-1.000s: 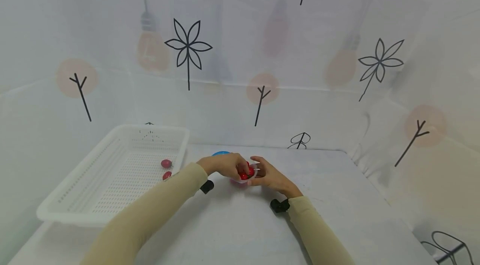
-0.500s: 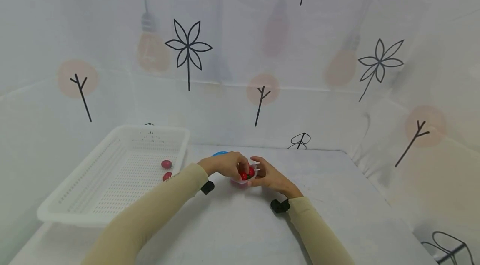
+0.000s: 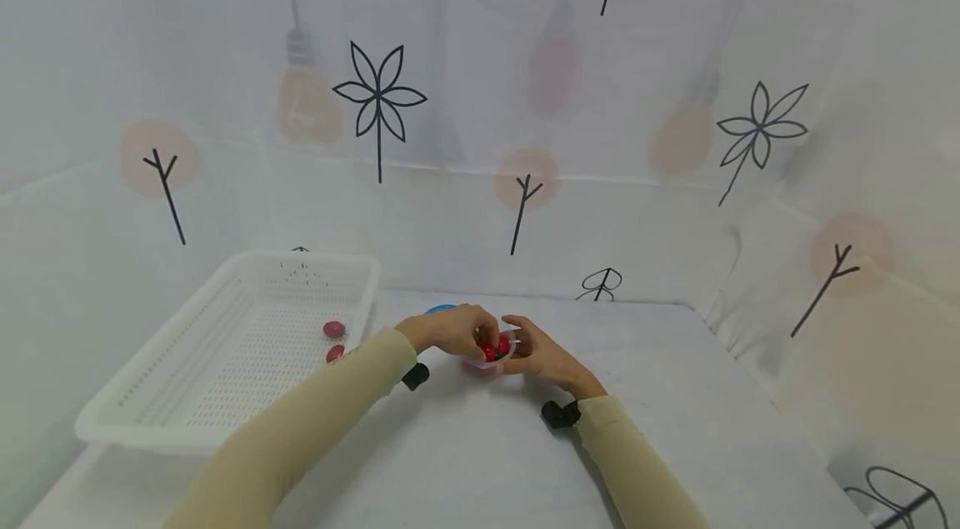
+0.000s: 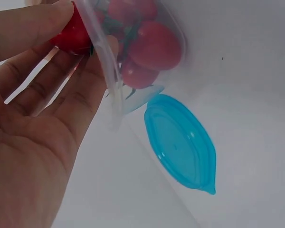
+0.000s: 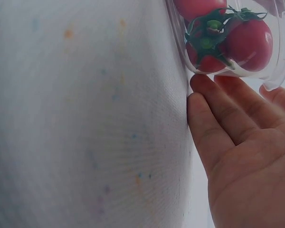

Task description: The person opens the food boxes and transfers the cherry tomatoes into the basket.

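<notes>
Between my hands stands a small clear plastic container (image 3: pixel 477 368) of red cherry tomatoes (image 4: pixel 154 46), some with green stems. My left hand (image 3: pixel 453 331) reaches over its left rim. In the left wrist view, its thumb and fingers pinch one cherry tomato (image 4: pixel 75 34) at the rim. My right hand (image 3: pixel 546 359) holds the container from the right, thumb on the near side and index finger on the far side. Its other fingertips touch the wall in the right wrist view. Behind the left hand lies a blue lid (image 4: pixel 180 145), mostly covered in the head view.
A large white perforated basket (image 3: pixel 172 436) stands at the left of the white-covered table (image 3: pixel 465 462). Inside, near its right wall, lie two red oval fruits (image 3: pixel 333 330), the nearer partly behind the left sleeve (image 3: pixel 300 421). A patterned cloth (image 3: pixel 450 212) rises behind the table.
The left fingers have shifted slightly over the tomatoes, and a green stem has come into view in the container. The right hand keeps its hold. The head view has tilted up very slightly.
</notes>
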The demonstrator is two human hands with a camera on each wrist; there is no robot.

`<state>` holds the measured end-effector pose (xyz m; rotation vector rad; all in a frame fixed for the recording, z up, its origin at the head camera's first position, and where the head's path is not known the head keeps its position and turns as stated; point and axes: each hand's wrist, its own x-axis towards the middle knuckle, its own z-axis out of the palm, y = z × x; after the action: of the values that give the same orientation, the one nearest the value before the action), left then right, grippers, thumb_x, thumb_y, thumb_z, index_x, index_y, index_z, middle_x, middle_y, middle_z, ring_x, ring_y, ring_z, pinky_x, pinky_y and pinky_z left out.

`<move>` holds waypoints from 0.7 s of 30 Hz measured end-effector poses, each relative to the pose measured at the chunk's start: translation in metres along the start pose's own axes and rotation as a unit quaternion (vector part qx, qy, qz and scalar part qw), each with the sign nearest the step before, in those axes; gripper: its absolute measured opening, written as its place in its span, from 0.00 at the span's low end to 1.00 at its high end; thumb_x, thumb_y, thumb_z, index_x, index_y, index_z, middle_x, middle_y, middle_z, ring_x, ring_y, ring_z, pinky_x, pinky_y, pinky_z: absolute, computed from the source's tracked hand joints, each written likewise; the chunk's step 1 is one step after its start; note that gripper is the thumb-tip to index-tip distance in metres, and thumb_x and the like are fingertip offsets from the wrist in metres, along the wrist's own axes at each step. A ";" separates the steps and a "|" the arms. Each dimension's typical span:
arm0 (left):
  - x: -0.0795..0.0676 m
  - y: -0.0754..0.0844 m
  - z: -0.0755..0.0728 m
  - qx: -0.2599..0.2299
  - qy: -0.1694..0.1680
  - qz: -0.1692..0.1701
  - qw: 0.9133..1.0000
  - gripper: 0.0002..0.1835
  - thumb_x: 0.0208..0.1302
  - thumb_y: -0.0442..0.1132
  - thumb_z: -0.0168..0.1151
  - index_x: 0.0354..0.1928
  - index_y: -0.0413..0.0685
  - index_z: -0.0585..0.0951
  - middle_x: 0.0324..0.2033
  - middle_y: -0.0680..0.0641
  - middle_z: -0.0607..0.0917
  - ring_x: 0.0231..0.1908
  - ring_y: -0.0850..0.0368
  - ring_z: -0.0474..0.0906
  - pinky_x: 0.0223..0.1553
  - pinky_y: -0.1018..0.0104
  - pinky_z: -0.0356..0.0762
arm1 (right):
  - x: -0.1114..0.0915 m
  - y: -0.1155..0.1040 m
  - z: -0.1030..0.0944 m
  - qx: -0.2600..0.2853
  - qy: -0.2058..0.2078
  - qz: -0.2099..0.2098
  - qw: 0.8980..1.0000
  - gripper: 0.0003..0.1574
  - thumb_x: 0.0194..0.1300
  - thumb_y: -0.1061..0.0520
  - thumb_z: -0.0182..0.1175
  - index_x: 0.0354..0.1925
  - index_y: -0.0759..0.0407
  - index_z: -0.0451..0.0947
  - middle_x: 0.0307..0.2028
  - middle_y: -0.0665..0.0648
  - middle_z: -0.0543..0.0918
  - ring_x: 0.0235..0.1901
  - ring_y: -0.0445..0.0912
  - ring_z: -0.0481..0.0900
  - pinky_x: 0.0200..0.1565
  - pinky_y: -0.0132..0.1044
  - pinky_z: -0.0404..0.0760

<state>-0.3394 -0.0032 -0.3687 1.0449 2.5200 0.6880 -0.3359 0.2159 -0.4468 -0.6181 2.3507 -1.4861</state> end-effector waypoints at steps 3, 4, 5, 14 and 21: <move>-0.005 0.004 -0.006 0.000 0.007 -0.006 1.000 0.08 0.56 0.31 0.67 0.36 0.51 0.81 0.35 0.56 0.80 0.38 0.61 0.76 0.39 0.71 0.76 | 0.000 0.000 0.001 -0.004 0.006 0.007 1.000 0.60 0.53 0.47 0.71 0.73 0.53 0.46 0.62 0.60 0.68 0.55 0.52 0.76 0.59 0.54 0.69; -0.007 0.005 -0.008 -0.003 0.011 -0.010 1.000 0.08 0.57 0.31 0.67 0.36 0.50 0.81 0.35 0.56 0.80 0.38 0.61 0.77 0.39 0.71 0.77 | 0.000 0.001 0.001 -0.008 0.008 0.010 1.000 0.60 0.53 0.46 0.72 0.73 0.53 0.47 0.63 0.60 0.68 0.55 0.52 0.75 0.59 0.54 0.69; -0.008 0.006 -0.011 -0.003 0.015 -0.012 1.000 0.08 0.57 0.31 0.67 0.37 0.50 0.81 0.35 0.55 0.80 0.38 0.60 0.77 0.38 0.71 0.78 | 0.000 0.000 0.001 -0.007 0.010 0.011 1.000 0.60 0.53 0.46 0.72 0.73 0.53 0.47 0.63 0.60 0.68 0.55 0.53 0.75 0.59 0.55 0.69; -0.034 0.006 -0.028 0.019 0.054 -0.014 0.998 0.07 0.56 0.34 0.68 0.37 0.49 0.81 0.34 0.55 0.80 0.38 0.57 0.78 0.41 0.65 0.79 | -0.001 -0.001 0.002 -0.010 0.018 0.029 0.999 0.59 0.50 0.44 0.73 0.71 0.47 0.50 0.62 0.59 0.69 0.53 0.52 0.76 0.59 0.56 0.69; -0.071 0.010 -0.049 0.018 0.093 0.007 0.995 0.08 0.57 0.32 0.66 0.39 0.49 0.80 0.35 0.54 0.80 0.38 0.56 0.78 0.39 0.66 0.81 | -0.001 -0.003 0.003 -0.015 0.029 0.036 0.999 0.61 0.50 0.44 0.73 0.72 0.51 0.50 0.63 0.60 0.67 0.57 0.56 0.72 0.59 0.58 0.68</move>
<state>-0.3083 -0.0637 -0.3140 1.0547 2.6948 0.7794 -0.3332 0.2131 -0.4453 -0.4970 2.4166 -1.4593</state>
